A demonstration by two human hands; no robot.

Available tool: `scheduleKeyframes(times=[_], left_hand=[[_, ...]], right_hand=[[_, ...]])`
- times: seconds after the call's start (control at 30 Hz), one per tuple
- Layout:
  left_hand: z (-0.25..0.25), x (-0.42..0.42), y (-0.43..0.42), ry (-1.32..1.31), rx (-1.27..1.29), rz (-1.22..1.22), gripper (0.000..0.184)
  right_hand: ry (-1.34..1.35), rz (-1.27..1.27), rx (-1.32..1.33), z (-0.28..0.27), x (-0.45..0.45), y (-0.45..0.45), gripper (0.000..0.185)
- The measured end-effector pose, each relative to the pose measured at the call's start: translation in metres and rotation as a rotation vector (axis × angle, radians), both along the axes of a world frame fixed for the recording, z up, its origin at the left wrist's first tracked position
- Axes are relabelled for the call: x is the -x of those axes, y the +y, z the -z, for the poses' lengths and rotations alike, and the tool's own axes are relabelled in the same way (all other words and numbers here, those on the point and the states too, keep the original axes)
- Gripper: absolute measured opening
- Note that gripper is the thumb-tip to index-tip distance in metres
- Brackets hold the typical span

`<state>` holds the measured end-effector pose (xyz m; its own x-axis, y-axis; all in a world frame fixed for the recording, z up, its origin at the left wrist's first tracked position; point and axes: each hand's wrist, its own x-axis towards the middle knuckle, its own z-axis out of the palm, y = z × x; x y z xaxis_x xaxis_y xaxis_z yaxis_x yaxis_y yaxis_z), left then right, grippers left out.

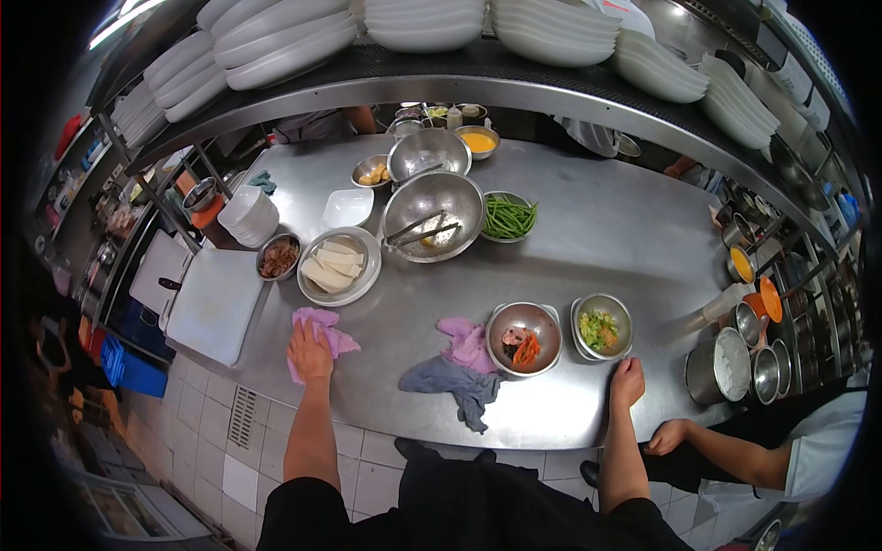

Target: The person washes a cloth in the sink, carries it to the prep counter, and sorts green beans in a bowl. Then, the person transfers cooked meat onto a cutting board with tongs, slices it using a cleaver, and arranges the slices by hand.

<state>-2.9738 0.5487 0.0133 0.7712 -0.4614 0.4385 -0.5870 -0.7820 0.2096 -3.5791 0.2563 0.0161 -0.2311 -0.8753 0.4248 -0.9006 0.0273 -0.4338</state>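
My left hand (309,353) presses on a pink cloth (342,342) on the steel table, its fingers gripping the fabric. My right hand (627,384) is curled closed at the front edge, just below a steel bowl (621,310) of chopped green and yellow vegetables; the inside of the fist is hidden. Left of that stands a steel bowl (542,321) with orange strips, pinkish pieces and something dark. Between my hands lie a second pink cloth (467,343) and a grey cloth (448,382). Beyond my left hand is a plate (367,286) of white slabs.
Large steel bowls (464,195), one holding tongs, and a bowl of green beans (508,217) stand mid-table. A white cutting board (213,303) is at left. Stacked dishes (423,26) line the overhead shelf. At right are a co-worker's hand (669,436) and a metal pot (704,378).
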Motion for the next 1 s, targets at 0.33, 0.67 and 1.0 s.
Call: scheduleKeyframes(times=[0.33,0.67,1.0], left_hand=[[-0.0009,0.0004,-0.0004,-0.002,-0.002,0.002,0.045],[-0.0006,-0.0003,-0.0002,0.017,-0.006,-0.001,0.045],[-0.001,0.0004,0.0001,0.015,0.003,0.003,0.044]], right_hand=[[-0.034,0.004,-0.076,0.0004,0.0023,-0.001,0.029],[-0.019,0.002,-0.073,0.0022,0.0036,-0.0017,0.029],[-0.015,0.007,-0.067,0.0011,0.0023,-0.0006,0.031]])
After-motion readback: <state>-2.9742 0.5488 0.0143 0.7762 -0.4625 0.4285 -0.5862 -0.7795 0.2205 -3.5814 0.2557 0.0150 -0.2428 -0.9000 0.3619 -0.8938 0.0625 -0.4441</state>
